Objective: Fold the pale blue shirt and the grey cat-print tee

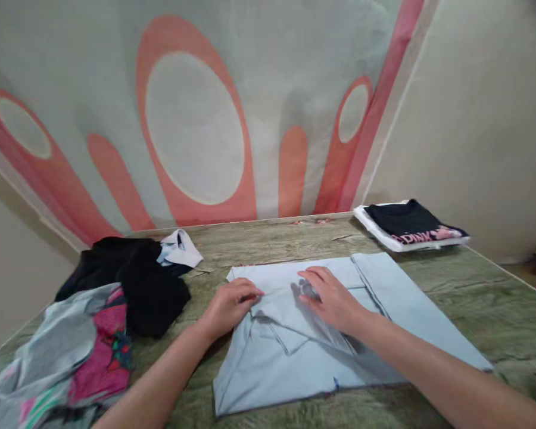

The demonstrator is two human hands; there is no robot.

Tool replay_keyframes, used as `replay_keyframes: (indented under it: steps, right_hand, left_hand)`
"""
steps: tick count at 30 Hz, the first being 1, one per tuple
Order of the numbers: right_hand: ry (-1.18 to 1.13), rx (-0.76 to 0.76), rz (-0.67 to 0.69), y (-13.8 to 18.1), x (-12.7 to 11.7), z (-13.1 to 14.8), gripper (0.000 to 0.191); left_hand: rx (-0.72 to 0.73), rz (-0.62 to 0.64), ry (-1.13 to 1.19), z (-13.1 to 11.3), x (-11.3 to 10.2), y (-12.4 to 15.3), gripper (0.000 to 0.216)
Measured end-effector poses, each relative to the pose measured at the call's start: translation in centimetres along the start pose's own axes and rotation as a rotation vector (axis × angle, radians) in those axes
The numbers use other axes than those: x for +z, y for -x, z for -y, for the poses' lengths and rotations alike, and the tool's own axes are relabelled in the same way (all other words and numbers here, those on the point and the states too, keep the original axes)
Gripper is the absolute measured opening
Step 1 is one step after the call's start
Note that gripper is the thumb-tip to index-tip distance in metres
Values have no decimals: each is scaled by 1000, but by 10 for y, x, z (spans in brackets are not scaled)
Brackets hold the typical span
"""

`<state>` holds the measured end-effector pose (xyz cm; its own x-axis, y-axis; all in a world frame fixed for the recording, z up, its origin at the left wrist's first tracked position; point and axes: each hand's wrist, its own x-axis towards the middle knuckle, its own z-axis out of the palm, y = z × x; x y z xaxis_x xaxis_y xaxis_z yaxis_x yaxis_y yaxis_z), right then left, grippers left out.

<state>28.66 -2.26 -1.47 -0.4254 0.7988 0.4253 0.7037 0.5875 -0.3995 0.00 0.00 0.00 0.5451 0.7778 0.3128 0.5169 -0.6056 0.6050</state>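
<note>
A light blue shirt (290,372) lies spread on the wooden table, with a sleeve-like flap folded across its middle. At the shirt's left edge, my left hand (233,305) is closed, its thumb and fingers pinching the fabric by the flap. My right hand (329,298) is over the upper middle of the shirt. Its fingers are curved and apart, with nothing held between them; whether the fingertips touch the cloth I cannot tell. A small dark mark shows near the shirt's front edge.
Black clothing (147,292) and a white collar (181,247) lie at left, behind a grey and pink garment (100,351). Folded clothes with a black top piece (413,220) sit at back right. A patterned wall (268,107) rises behind the table (486,292).
</note>
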Motion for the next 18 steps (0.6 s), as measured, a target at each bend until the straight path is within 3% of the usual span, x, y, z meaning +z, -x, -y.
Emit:
replay_keyframes:
  steps: [4, 7, 11, 18]
  right_hand:
    - [-47, -102, 180, 8, -20, 33, 31]
    - [2, -90, 301, 12, -19, 54, 27]
    - [169, -88, 325, 15, -5, 65, 17]
    - [388, -241, 337, 17, 6, 56, 31]
  left_hand:
    - [-56, -35, -3, 12, -7, -1, 17]
    - [-93, -10, 1, 18, -10, -2, 15]
    - [-113, 16, 0, 21, -10, -3, 15]
    - [-96, 21, 2, 19, -8, -4, 15]
